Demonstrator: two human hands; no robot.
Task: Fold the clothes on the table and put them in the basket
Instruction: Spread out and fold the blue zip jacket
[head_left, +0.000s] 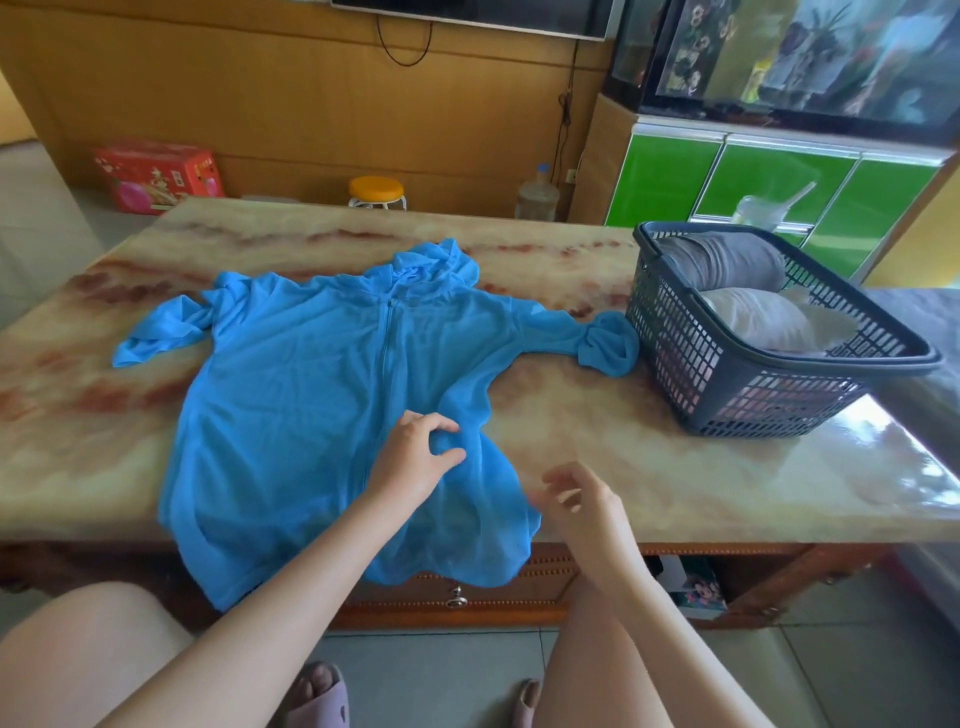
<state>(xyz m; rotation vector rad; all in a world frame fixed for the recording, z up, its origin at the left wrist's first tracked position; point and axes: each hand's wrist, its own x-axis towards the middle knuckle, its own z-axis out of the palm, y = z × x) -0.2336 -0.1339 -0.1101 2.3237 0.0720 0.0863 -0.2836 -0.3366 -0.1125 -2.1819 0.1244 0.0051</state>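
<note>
A thin blue hooded jacket with a front zip lies spread face up on the marble table, its hem hanging over the near edge. My left hand pinches a bunch of the fabric on the jacket's right side. My right hand hovers just right of the jacket near the table's front edge, fingers loosely spread and blurred, holding nothing. The dark plastic basket stands at the right of the table with a grey and a white folded garment inside. The jacket's right sleeve cuff touches the basket.
A grey surface adjoins the table at the right. Behind the table are a stool with an orange seat, a water bottle, a red box and a green cabinet. My knees are below the table's front edge.
</note>
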